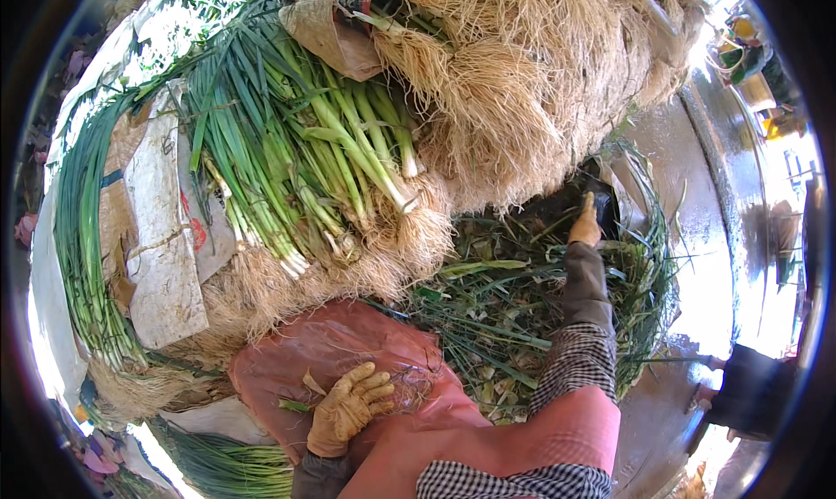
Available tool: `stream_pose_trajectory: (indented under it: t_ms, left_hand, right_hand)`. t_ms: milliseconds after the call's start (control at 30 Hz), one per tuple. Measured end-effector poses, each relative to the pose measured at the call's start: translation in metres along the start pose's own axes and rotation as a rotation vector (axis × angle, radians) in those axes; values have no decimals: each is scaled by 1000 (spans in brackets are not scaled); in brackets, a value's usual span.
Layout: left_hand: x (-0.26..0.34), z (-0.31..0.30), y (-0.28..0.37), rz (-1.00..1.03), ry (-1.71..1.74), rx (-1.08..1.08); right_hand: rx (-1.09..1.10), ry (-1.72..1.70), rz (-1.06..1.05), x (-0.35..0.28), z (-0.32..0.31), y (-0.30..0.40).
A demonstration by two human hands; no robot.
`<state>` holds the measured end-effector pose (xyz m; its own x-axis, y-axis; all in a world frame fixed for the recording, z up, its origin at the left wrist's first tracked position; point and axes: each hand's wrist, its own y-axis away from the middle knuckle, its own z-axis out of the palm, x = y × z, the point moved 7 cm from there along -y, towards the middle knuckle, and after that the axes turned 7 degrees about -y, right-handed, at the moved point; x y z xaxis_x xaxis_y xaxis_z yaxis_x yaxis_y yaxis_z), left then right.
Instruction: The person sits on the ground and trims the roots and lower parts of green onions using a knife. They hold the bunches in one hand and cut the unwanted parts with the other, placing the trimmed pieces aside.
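Note:
My left hand, in a tan, soiled glove, lies over the red apron on my lap, fingers a little spread, with nothing visible in it. A green leaf scrap and loose roots lie beside it on the apron. My right hand, in a similar glove, reaches out over the trimmings at a dark plastic thing; whether it grips this cannot be told. Before me lie long green onions or leeks with white stems and long tan roots.
A tall heap of fibrous roots stands at the back. Cut leaves cover the ground right of my lap. Another onion bundle lies far left, by white sacking. Wet pavement and a person in dark clothes are at right.

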<state>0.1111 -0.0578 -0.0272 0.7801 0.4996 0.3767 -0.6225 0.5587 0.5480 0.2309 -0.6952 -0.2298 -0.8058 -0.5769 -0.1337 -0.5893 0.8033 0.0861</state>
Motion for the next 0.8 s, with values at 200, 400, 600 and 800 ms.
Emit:
stream_pose_trajectory:
  t_ms: [200,400,600,800]
  left_hand:
    - [0,0,-9,-47,121,-172]
    - [2,18,5,17,-117,-59]
    - [1,100,1,88,-454,-421]
    - [-23,110,-15,-91,-372,-351]
  right_hand:
    - [564,197,83,256,-236,-94]
    - [925,-787,-183,107,-494,145]
    - [321,-645,-776,-102,-355,365]
    - [-618,-706,-714,-161,-267,499]
